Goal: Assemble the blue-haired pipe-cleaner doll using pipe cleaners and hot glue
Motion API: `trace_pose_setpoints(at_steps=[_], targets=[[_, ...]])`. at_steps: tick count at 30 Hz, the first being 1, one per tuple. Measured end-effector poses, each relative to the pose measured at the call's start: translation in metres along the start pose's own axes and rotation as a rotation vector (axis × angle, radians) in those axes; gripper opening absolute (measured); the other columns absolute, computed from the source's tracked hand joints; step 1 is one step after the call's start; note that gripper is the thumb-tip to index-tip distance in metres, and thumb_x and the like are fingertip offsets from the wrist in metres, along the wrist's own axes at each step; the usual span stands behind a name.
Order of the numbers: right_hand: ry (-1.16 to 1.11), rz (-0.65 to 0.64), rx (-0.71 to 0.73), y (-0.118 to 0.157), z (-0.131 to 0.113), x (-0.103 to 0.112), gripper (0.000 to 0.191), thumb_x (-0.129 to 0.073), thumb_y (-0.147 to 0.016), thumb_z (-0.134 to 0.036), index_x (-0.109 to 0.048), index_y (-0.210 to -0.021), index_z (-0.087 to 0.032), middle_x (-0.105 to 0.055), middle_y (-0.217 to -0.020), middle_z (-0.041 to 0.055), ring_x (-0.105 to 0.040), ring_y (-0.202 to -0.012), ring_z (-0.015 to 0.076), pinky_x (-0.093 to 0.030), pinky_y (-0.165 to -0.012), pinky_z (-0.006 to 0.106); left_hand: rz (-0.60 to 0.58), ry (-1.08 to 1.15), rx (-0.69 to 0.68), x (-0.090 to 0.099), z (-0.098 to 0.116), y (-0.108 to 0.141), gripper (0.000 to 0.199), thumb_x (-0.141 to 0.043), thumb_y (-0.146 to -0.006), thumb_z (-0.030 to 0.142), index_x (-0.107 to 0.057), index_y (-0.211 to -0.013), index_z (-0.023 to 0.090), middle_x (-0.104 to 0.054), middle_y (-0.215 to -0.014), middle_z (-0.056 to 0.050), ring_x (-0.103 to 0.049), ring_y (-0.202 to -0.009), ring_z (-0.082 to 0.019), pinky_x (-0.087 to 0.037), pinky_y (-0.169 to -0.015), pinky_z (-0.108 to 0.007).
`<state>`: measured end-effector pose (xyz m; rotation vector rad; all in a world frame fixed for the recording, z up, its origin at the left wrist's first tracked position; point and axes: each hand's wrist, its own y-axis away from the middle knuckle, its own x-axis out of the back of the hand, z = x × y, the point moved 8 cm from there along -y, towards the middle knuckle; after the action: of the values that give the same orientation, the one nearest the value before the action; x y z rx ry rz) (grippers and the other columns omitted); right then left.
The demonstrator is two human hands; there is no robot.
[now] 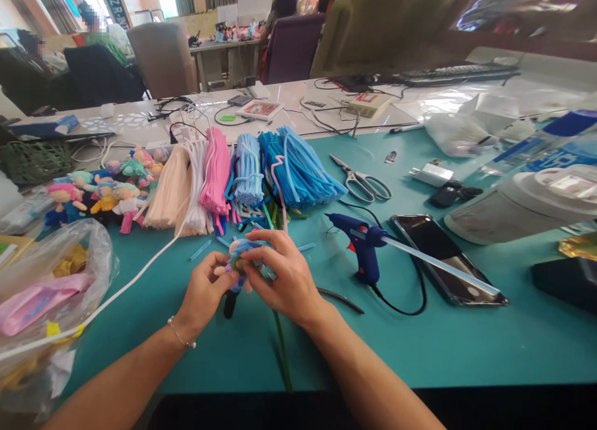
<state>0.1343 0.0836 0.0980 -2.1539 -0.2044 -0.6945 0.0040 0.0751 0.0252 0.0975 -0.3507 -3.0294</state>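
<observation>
A small doll made of fuzzy pipe cleaners (237, 248), with blue hair and pale limbs, is held above the green mat. My left hand (203, 293) is closed around its side, thumb and fingers pinching it. My right hand (286, 274) pinches at the doll's front, where a bit of green shows between the fingertips. A long green pipe cleaner (282, 349) trails from beneath my right hand toward the table's front edge. Much of the doll is hidden by my fingers. A short black piece (229, 306) sticks out below it.
Bundles of peach (170, 187), pink (217, 175) and blue pipe cleaners (301, 169) lie behind my hands, beside finished dolls (114, 191). To the right are scissors (361, 181), a blue glue gun (364, 247), a phone (448, 256) and a white cup (522, 206). A plastic bag (100, 256) sits left.
</observation>
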Motion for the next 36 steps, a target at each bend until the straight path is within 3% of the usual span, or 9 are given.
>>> trace_pose_setpoints(at_steps=[5,14,20,26,29,32,34,36], targets=[[0.017,0.001,-0.01,0.001,0.002,0.0,0.01,-0.057,-0.087,-0.017,-0.061,-0.093,-0.023,-0.062,-0.106,0.0105,-0.062,-0.095,0.0232,-0.052,-0.081,0.041,-0.012,0.021,0.006,0.0,-0.003,0.0,0.029,-0.072,-0.061,0.037,-0.055,-0.076,0.019,-0.051,-0.055,0.007,-0.049,-0.054,-0.011,-0.041,-0.054,-0.024],[-0.024,0.032,-0.046,0.003,0.006,0.001,0.009,-0.058,-0.084,-0.013,-0.057,-0.081,-0.022,-0.062,-0.105,0.0108,-0.062,-0.098,0.0226,-0.052,-0.082,0.04,-0.018,0.05,0.033,-0.002,-0.004,-0.001,0.029,-0.077,-0.058,0.034,-0.057,-0.073,0.018,-0.055,-0.052,0.007,-0.054,-0.051,-0.012,-0.047,-0.057,-0.025],[-0.046,0.074,-0.105,0.001,0.006,0.01,0.011,-0.059,-0.081,-0.013,-0.057,-0.077,-0.022,-0.062,-0.1,0.0085,-0.062,-0.094,0.0217,-0.053,-0.08,0.039,0.002,-0.087,-0.011,0.007,-0.008,-0.007,0.027,-0.076,-0.061,0.033,-0.058,-0.075,0.018,-0.062,-0.059,0.003,-0.058,-0.057,-0.013,-0.047,-0.058,-0.025],[-0.127,0.086,-0.141,0.0,0.005,0.013,0.012,-0.059,-0.08,-0.012,-0.059,-0.073,-0.022,-0.059,-0.074,0.0017,-0.06,-0.07,0.0158,-0.051,-0.064,0.029,-0.001,-0.39,-0.131,0.013,0.0,-0.011,0.016,-0.067,-0.071,0.029,-0.064,-0.083,0.018,-0.063,-0.067,0.001,-0.056,-0.059,-0.014,-0.046,-0.058,-0.026],[-0.16,0.077,-0.167,0.002,0.005,0.011,0.013,-0.057,-0.079,-0.011,-0.058,-0.073,-0.022,-0.058,-0.069,0.0005,-0.058,-0.065,0.0148,-0.049,-0.06,0.027,0.135,-0.51,-0.346,0.022,0.022,-0.006,0.01,-0.066,-0.072,0.025,-0.065,-0.081,0.019,-0.064,-0.079,-0.002,-0.053,-0.064,-0.014,-0.045,-0.06,-0.026],[-0.156,0.084,-0.165,0.003,0.004,0.012,0.013,-0.057,-0.078,-0.009,-0.058,-0.072,-0.021,-0.057,-0.068,0.0,-0.056,-0.063,0.0136,-0.047,-0.057,0.025,0.217,-0.486,-0.582,0.025,0.043,0.009,0.009,-0.061,-0.078,0.024,-0.063,-0.07,0.02,-0.059,-0.074,-0.001,-0.051,-0.066,-0.014,-0.042,-0.062,-0.026],[-0.154,0.093,-0.152,0.004,0.002,0.013,0.014,-0.057,-0.078,-0.008,-0.057,-0.072,-0.02,-0.057,-0.068,-0.0001,-0.056,-0.062,0.0131,-0.046,-0.057,0.025,0.162,-0.384,-0.619,0.023,0.045,0.015,0.017,-0.06,-0.082,0.025,-0.062,-0.066,0.019,-0.055,-0.069,0.0,-0.049,-0.065,-0.014,-0.041,-0.059,-0.026],[-0.164,0.095,-0.145,0.004,0.0,0.013,0.014,-0.057,-0.078,-0.007,-0.055,-0.071,-0.02,-0.057,-0.068,-0.0002,-0.055,-0.062,0.0128,-0.046,-0.056,0.024,0.027,-0.238,-0.521,0.016,0.036,0.013,0.019,-0.061,-0.083,0.03,-0.064,-0.068,0.018,-0.055,-0.07,-0.001,-0.047,-0.06,-0.012,-0.038,-0.054,-0.025]])
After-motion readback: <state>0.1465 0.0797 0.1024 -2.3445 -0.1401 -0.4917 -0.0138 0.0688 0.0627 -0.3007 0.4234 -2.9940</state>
